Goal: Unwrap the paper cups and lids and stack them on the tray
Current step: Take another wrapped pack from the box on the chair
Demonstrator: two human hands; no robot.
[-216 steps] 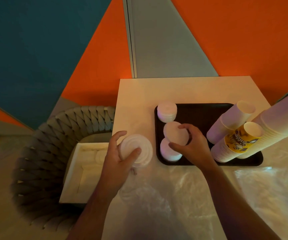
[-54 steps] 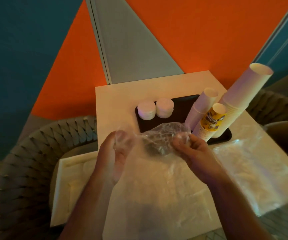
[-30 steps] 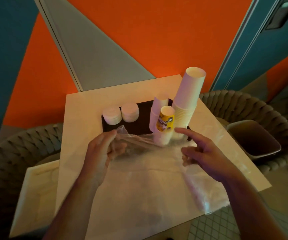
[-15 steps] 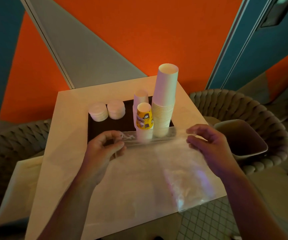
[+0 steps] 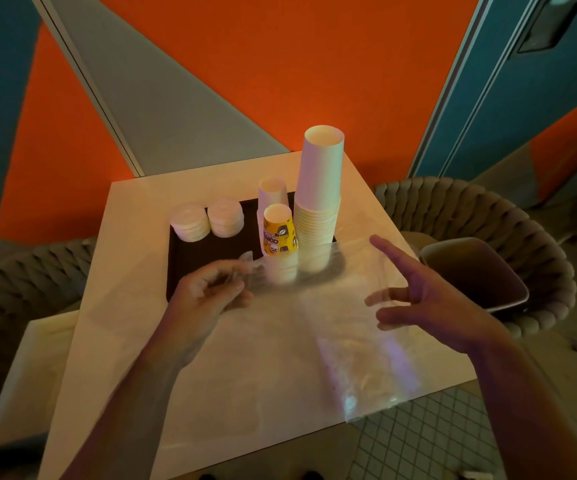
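Clear plastic wrap (image 5: 346,341) lies spread over the near part of the white table (image 5: 134,216), its far edge lifted in front of the cups. Left hand (image 5: 207,299) pinches that edge with curled fingers; right hand (image 5: 429,303) hovers above the wrap, fingers spread wide, holding nothing. On the dark tray (image 5: 183,247) stand two lid stacks (image 5: 207,221) at far left, a tall white cup stack (image 5: 318,199) at right, and beside it a yellow printed cup (image 5: 279,230) topping a shorter stack.
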